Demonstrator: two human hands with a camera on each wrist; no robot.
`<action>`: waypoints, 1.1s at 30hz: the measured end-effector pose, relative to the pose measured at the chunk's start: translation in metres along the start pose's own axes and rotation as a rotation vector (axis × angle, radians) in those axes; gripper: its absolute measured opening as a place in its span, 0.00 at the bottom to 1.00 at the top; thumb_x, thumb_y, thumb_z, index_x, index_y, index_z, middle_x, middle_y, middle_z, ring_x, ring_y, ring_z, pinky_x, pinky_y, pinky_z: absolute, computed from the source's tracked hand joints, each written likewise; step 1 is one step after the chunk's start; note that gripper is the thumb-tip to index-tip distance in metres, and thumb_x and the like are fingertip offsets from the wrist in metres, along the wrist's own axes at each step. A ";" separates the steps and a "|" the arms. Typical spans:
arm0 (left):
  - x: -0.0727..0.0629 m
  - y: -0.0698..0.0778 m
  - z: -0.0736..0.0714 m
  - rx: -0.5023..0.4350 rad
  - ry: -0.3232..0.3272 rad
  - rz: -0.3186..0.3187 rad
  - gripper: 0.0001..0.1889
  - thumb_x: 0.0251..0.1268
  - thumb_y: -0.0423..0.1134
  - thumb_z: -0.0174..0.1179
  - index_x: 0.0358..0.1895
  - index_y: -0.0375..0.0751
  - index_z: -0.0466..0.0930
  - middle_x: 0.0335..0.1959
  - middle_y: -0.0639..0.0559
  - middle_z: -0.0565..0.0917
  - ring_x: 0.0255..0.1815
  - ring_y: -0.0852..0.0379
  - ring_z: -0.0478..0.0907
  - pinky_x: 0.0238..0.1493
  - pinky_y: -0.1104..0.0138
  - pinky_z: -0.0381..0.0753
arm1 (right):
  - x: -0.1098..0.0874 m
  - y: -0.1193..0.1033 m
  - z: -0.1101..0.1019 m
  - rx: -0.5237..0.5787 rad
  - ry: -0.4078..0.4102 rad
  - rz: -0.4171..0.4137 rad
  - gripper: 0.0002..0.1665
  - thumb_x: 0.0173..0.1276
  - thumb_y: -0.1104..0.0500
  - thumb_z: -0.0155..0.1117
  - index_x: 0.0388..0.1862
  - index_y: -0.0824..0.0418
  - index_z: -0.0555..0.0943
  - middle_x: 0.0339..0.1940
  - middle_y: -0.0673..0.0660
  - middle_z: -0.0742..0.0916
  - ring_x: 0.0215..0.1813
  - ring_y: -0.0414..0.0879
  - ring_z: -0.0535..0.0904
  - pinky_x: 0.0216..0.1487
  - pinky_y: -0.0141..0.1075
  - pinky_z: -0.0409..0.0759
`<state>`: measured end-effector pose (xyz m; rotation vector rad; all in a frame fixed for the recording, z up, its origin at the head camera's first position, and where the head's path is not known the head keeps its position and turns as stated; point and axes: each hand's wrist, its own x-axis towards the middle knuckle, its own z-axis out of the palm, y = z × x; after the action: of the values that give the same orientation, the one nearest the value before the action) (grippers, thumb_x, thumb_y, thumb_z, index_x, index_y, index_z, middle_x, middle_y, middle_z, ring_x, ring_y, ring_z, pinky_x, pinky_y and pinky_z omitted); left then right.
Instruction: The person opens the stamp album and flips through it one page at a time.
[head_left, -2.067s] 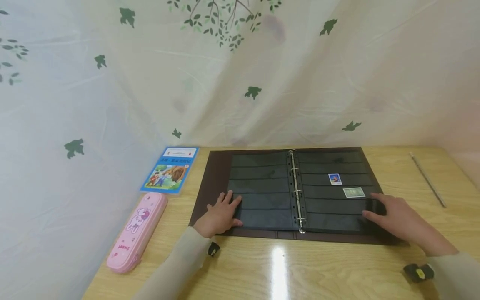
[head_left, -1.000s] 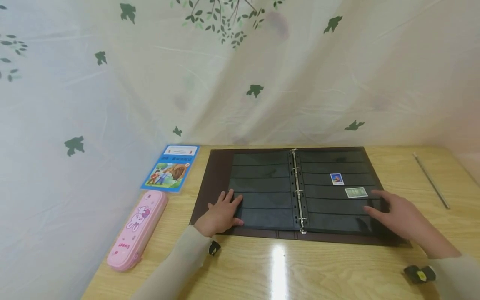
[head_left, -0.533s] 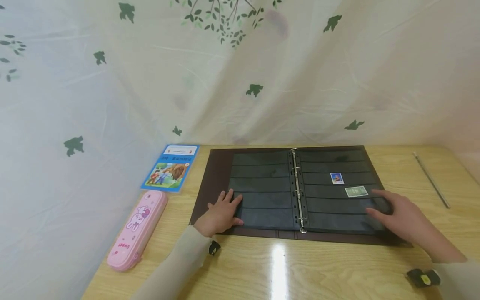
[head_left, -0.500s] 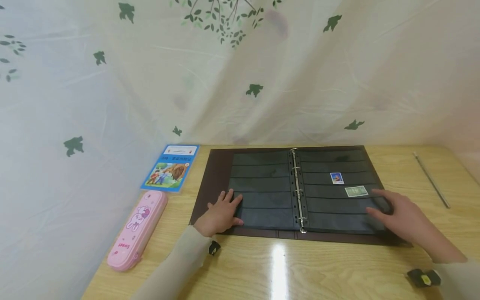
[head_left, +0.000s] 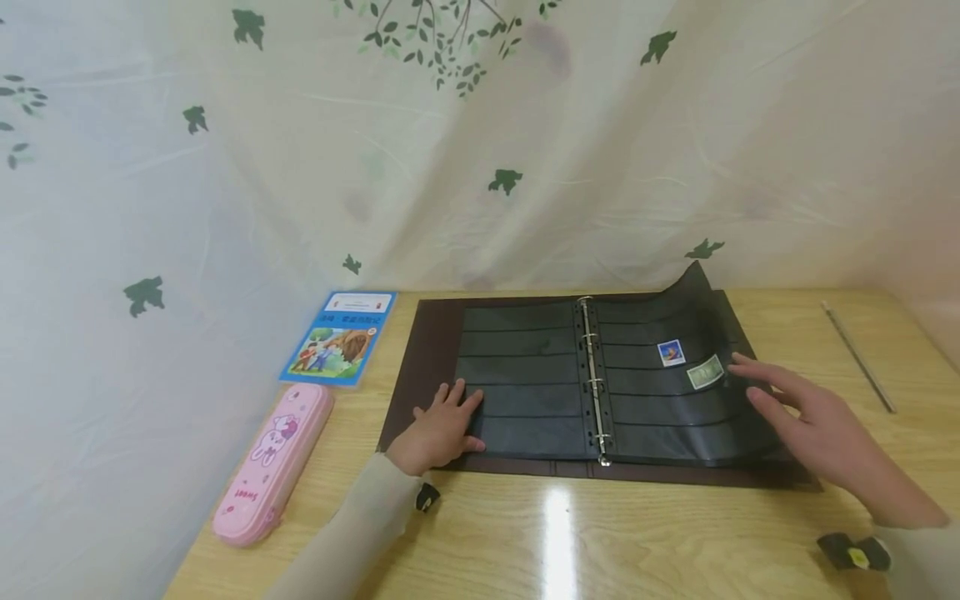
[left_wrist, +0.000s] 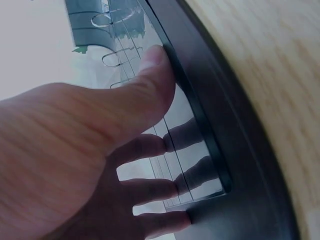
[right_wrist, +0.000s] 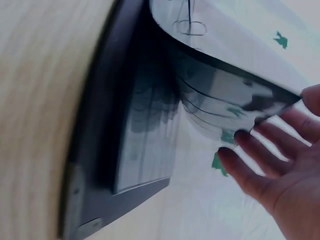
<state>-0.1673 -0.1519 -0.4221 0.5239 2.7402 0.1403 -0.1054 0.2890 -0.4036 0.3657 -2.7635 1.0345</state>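
Observation:
A stamp album (head_left: 525, 468) with a dark brown cover lies open on the table, black pocket pages on its metal rings (head_left: 592, 375). My left hand (head_left: 437, 427) rests spread on the left page (head_left: 525, 367) near its outer lower corner. My right hand (head_left: 813, 421) holds the outer edge of the right page (head_left: 660, 408), which bends up off the pages below. In the right wrist view this lifted page (right_wrist: 225, 90) curves up to the fingers, with another page (right_wrist: 145, 145) beneath. On it are a blue stamp (head_left: 671, 352) and a green stamp (head_left: 705, 372).
A blue picture booklet (head_left: 337, 337) and a pink pencil case (head_left: 273, 467) lie left of the album. To its right lies a thin silvery rod (head_left: 858, 358). A pale curtain (head_left: 450, 167) with leaf and bird prints hangs behind the table.
The right page lay flat before; now its outer edge is raised and its far corner stands up. My right hand has risen with the edge. The left hand stays put.

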 end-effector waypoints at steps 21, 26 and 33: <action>-0.001 0.002 -0.002 -0.020 -0.031 -0.018 0.39 0.61 0.55 0.59 0.74 0.48 0.56 0.74 0.39 0.48 0.73 0.36 0.44 0.53 0.32 0.60 | 0.022 -0.046 0.003 0.145 -0.005 -0.316 0.30 0.68 0.72 0.55 0.67 0.56 0.70 0.71 0.55 0.67 0.71 0.39 0.57 0.59 0.19 0.57; -0.002 0.002 -0.002 -0.025 -0.024 -0.013 0.39 0.61 0.55 0.59 0.74 0.47 0.57 0.74 0.39 0.49 0.73 0.36 0.44 0.53 0.32 0.60 | 0.026 -0.055 0.001 0.172 0.016 -0.320 0.30 0.69 0.73 0.52 0.69 0.60 0.68 0.73 0.53 0.65 0.73 0.45 0.56 0.63 0.22 0.55; -0.001 0.002 -0.002 -0.011 -0.021 -0.014 0.39 0.61 0.55 0.59 0.74 0.47 0.57 0.74 0.39 0.49 0.73 0.36 0.45 0.53 0.33 0.60 | 0.035 -0.068 0.001 0.232 0.040 -0.360 0.29 0.72 0.72 0.46 0.71 0.61 0.64 0.74 0.55 0.63 0.73 0.49 0.54 0.64 0.24 0.55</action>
<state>-0.1662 -0.1507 -0.4192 0.5007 2.7200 0.1458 -0.1196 0.2323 -0.3536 0.8287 -2.4190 1.2449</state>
